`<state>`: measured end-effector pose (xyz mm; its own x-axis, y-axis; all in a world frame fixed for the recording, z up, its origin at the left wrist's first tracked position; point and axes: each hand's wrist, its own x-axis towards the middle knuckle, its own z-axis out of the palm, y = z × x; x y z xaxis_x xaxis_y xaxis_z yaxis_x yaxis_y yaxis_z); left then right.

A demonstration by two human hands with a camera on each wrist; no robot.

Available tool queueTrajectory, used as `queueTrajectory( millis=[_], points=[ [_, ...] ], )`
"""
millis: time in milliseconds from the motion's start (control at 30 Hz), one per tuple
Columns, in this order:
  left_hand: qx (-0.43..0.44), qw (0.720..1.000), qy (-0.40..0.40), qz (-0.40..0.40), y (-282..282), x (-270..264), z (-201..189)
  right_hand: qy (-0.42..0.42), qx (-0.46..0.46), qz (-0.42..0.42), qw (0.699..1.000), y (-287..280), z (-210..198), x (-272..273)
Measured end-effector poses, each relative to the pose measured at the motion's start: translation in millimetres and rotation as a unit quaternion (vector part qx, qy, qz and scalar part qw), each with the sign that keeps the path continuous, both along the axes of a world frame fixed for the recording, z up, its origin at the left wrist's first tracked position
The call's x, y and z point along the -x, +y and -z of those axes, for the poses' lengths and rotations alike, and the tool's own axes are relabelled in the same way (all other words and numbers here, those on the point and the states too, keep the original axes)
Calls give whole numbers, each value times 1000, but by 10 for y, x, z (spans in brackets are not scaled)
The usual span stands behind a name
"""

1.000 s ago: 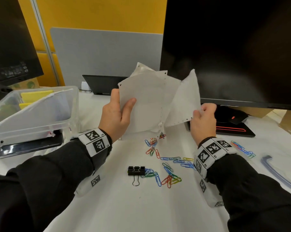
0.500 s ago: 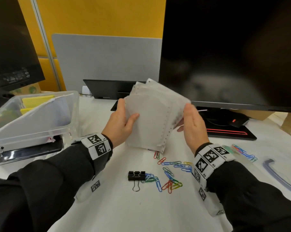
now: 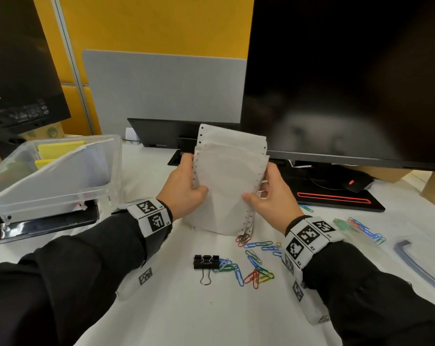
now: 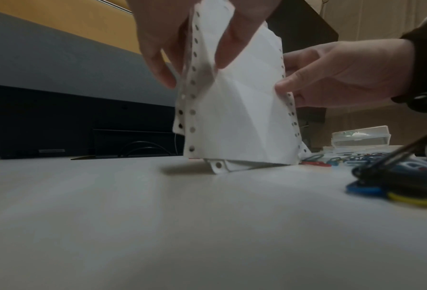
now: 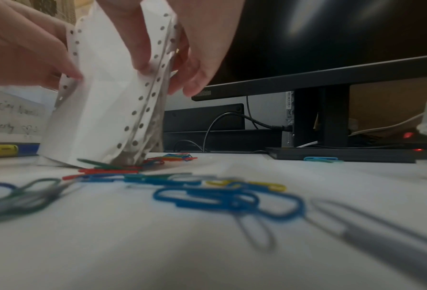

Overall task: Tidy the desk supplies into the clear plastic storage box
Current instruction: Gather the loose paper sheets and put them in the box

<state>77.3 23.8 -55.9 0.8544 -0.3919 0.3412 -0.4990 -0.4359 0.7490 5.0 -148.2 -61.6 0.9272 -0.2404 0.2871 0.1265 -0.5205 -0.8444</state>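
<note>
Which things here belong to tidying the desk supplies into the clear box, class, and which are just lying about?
Belong to the job:
- stack of white perforated paper sheets, held upright on the desk by left hand and right hand
- clear plastic storage box
- scattered coloured paper clips
- black binder clip

Just lying about:
- large black monitor
- black computer mouse

The fingers of the left hand and the right hand go behind the stack of white paper sheets with holes down both sides, so the head view shows only the thumbs in front. The clear plastic storage box on the far left is cut off by the picture's edge, and its see-through wall blurs the yellow sheets inside. In the right wrist view the near coloured paper clips are blurry, and the paper's bottom edge hides part of a few red and green ones.
</note>
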Motion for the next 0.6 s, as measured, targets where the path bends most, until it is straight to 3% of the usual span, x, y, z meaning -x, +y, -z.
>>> queueTrajectory(
  millis=[133,267,333,467,600],
  points=[
    [-111,992,55,-31,10,-64,70,42,17,-14,999,-13,24,0],
    [-138,988,63,-23,14,-80,91,101,59,-23,993,-11,68,-22],
    [-125,991,33,-20,10,-55,67,79,65,-2,995,-10,50,-17],
    [-43,999,-24,3,-4,14,11,-46,24,54,997,-13,-18,3],
    [-9,1000,-28,2,2,-21,26,-20,33,75,996,-32,1,-9]
  ],
)
